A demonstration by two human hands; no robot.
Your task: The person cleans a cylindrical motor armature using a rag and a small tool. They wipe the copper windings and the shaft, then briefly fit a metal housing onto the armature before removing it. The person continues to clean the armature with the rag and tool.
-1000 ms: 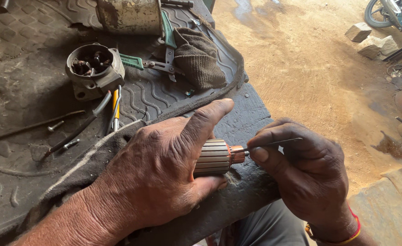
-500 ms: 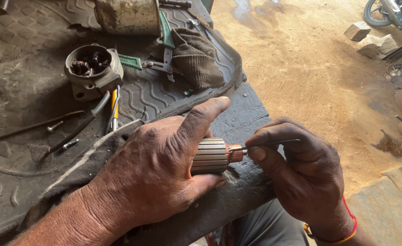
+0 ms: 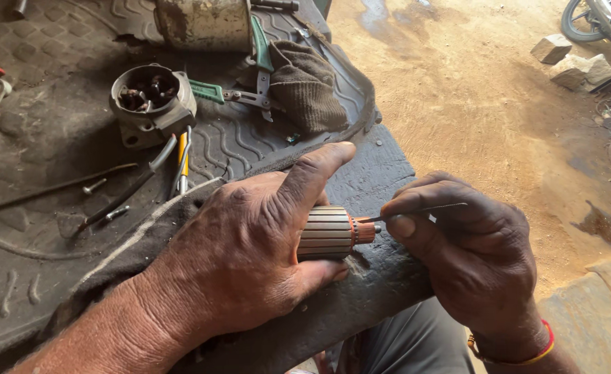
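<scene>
My left hand (image 3: 250, 256) is wrapped around a small motor armature (image 3: 327, 232), a ribbed metal cylinder with a copper commutator end (image 3: 365, 230) pointing right. It rests near the front edge of a black rubber mat (image 3: 56, 131). My right hand (image 3: 468, 253) pinches a thin metal blade (image 3: 416, 211), whose tip touches the copper end. A red thread band circles my right wrist.
On the mat lie a round metal motor end housing (image 3: 151, 97), green-handled pliers (image 3: 232, 93), a dark knitted cloth (image 3: 309, 86), a rusty cylinder (image 3: 201, 24), screwdrivers (image 3: 181, 163) and loose screws. Sandy ground, stones (image 3: 568, 59) and a wheel (image 3: 586, 17) lie to the right.
The thin blade's tip has slid slightly along the copper end. Both hands stay in nearly the same place; the view has shifted a little.
</scene>
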